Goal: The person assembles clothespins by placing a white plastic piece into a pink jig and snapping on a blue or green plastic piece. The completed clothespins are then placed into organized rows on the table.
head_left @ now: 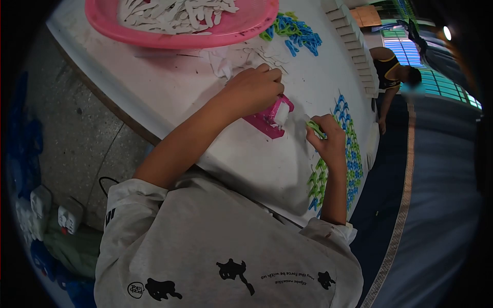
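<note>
My left hand (258, 88) is closed, fingers curled down against the far end of a bright pink holder (268, 126) with a white block-like part (281, 113) in it, something like a tape dispenser. Whatever those fingers grip is hidden beneath them. To the right, my right hand (328, 137) pinches a small green plastic clip (316, 128) between thumb and fingers, a little apart from the holder. Rows of blue and green clips (345, 120) lie on the white table (246, 164) beyond and beside my right hand.
A pink basin (179, 40) with many white strips (179, 15) stands at the far left. By it lie a heap of blue and green clips (298, 36) and crumpled white paper (221, 64). Stacked white pieces (354, 46) line the far edge. Another person (387, 72) is beyond the table.
</note>
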{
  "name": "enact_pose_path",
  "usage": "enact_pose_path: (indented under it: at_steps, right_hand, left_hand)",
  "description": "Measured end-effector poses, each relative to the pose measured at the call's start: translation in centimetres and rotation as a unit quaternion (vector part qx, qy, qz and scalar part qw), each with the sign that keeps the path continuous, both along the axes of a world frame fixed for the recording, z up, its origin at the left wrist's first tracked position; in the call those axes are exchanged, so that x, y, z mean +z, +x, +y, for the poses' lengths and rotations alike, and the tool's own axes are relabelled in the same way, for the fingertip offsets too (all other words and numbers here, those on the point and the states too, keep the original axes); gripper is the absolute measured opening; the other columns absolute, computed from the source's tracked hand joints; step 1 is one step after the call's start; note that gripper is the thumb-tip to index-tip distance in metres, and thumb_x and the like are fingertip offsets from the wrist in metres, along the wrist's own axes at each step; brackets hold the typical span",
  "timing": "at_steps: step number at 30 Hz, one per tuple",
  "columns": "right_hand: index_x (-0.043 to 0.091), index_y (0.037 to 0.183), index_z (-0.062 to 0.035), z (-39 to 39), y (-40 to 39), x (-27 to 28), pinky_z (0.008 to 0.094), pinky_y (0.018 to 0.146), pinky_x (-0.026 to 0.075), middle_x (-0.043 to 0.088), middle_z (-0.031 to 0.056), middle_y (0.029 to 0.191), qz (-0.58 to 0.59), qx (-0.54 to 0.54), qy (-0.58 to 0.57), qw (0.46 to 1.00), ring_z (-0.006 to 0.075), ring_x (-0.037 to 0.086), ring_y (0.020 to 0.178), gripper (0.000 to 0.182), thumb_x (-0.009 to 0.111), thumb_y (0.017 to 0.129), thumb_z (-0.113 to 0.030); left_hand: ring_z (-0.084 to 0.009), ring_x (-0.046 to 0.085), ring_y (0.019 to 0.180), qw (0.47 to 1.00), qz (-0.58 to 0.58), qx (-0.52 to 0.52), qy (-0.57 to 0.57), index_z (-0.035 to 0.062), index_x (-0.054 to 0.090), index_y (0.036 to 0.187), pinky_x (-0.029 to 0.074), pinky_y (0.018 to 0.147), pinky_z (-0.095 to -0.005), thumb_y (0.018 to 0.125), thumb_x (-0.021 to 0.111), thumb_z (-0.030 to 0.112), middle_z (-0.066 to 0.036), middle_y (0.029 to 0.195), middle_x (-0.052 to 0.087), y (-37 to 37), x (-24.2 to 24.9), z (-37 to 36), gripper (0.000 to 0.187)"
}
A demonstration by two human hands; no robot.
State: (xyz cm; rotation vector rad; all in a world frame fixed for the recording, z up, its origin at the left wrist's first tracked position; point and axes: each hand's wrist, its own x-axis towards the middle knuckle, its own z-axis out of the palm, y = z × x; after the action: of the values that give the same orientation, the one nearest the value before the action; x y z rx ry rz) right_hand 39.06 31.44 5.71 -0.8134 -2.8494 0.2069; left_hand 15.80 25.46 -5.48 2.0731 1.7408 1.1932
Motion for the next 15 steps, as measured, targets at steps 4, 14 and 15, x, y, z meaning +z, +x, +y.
enact_pose_path:
  at_steps: [4, 14, 15]
  right_hand:
    - [0.066, 0.099, 0.0020, 0.2, 1.8, 0.3, 0.0306, 0.067, 0.049, 0.061, 0.0090, 0.082, 0.130, -0.009, -0.055, 0.990, 0.0188, 0.059, 0.072, 0.023, 0.075, 0.079, -0.005]
    - [0.066, 0.099, 0.0033, -2.5, 4.7, -1.2, 0.0286, 0.081, 0.046, 0.064, 0.0081, 0.093, 0.309, -0.065, -0.203, 0.927, 0.0173, 0.059, 0.088, 0.016, 0.069, 0.084, 0.001]
    - [0.066, 0.099, 0.0034, -2.7, 5.0, -1.3, 0.0284, 0.080, 0.046, 0.063, 0.0080, 0.093, 0.320, -0.067, -0.208, 0.922, 0.0168, 0.059, 0.088, 0.015, 0.069, 0.084, 0.001]
  left_hand:
    - [-0.0239, 0.058, 0.102, 1.000, 0.008, -0.003, -0.004, 0.0116, 0.074, 0.102, 0.051, 0.089, -0.0379, 0.087, 0.066, 0.016, -0.002, 0.105, 0.063, -0.2, 0.4, -0.3, 0.017]
    - [-0.0246, 0.059, 0.101, 0.999, -0.022, -0.030, -0.007, 0.0100, 0.073, 0.103, 0.053, 0.086, -0.0393, 0.086, 0.067, 0.012, -0.002, 0.104, 0.062, -0.3, 1.1, -0.6, 0.018]
    - [-0.0250, 0.059, 0.100, 0.999, -0.016, -0.030, 0.005, 0.0096, 0.073, 0.103, 0.053, 0.085, -0.0391, 0.087, 0.067, 0.013, -0.003, 0.104, 0.062, -0.4, 1.0, -0.5, 0.018]
